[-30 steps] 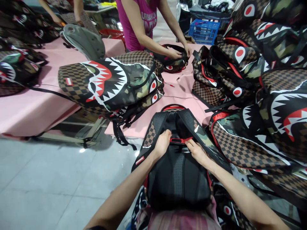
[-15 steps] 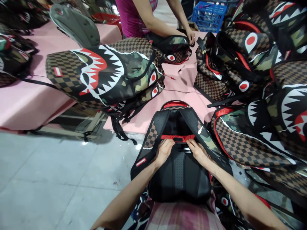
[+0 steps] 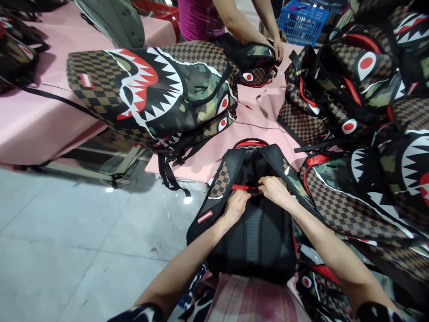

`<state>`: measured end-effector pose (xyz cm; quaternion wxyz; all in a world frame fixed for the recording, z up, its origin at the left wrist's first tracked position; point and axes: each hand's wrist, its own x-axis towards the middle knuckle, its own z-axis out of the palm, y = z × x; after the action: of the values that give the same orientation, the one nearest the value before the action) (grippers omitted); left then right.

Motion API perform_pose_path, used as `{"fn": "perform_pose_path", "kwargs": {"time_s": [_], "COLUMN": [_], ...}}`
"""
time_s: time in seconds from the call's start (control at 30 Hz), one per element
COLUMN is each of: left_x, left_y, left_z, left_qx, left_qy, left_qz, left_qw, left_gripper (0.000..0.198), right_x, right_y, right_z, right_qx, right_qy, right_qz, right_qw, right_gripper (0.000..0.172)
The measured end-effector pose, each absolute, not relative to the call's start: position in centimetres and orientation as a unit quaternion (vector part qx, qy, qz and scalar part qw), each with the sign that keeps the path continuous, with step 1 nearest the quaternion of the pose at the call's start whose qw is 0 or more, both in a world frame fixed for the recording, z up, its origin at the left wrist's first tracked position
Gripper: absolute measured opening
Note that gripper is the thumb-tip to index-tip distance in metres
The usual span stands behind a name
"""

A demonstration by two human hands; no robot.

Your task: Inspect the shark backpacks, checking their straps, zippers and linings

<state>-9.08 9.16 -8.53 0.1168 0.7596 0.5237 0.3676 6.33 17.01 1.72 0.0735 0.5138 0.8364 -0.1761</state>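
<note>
A backpack (image 3: 253, 250) rests against my lap and the table edge, its black padded back panel facing up and its shoulder straps running down both sides. Across the panel runs a pocket opening with a red lining (image 3: 238, 187). My left hand (image 3: 237, 206) is closed on the opening's edge at the left. Just right of it, my right hand (image 3: 276, 192) pinches the edge near a small black patch. The fingertips of both hands are partly hidden in the fold.
A large checkered, shark-mouth backpack (image 3: 194, 98) lies on the pink-covered table (image 3: 258, 107). More backpacks are piled at right (image 3: 351, 192). Across the table a co-worker's hand (image 3: 278, 50) handles another bag. A blue crate (image 3: 301, 22) stands behind, and a small pen-like item (image 3: 260, 95) lies mid-table.
My right hand has moved up and inward along the pocket edge, now covering part of the red lining. My left hand keeps its hold. The whole view has shifted slightly.
</note>
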Motion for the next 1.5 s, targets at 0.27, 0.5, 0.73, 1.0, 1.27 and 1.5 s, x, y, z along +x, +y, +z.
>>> {"fn": "perform_pose_path", "kwargs": {"time_s": [0.27,0.5,0.73,1.0,1.27,1.5], "left_x": [-9.0,-9.2,-8.9,-8.8,-8.7,-8.7], "left_y": [9.4,9.4,9.6,9.6,9.7,9.8], "left_z": [-8.9,-9.0,-9.0,-8.4,-8.4,-8.8], "left_qx": [0.762,0.765,0.766,0.763,0.751,0.749], "left_qy": [0.497,0.497,0.502,0.507,0.519,0.52], "left_qz": [0.41,0.403,0.398,0.396,0.403,0.406], "left_qw": [0.071,0.073,0.064,0.061,0.062,0.064], "left_gripper": [0.017,0.016,0.016,0.017,0.016,0.015], "right_x": [5.9,6.3,6.0,6.4,6.3,5.8], "right_y": [18.4,18.4,17.7,18.2,18.5,18.2], "right_z": [1.6,1.0,0.1,0.9,0.9,0.2], "right_qx": [0.522,0.517,0.523,0.522,0.538,0.536], "right_qy": [0.814,0.808,0.803,0.799,0.786,0.78], "right_qz": [-0.226,-0.265,-0.28,-0.294,-0.302,-0.322], "right_qw": [0.119,0.098,0.05,0.051,0.033,0.019], "right_gripper": [0.021,0.021,0.027,0.016,0.022,0.015]}}
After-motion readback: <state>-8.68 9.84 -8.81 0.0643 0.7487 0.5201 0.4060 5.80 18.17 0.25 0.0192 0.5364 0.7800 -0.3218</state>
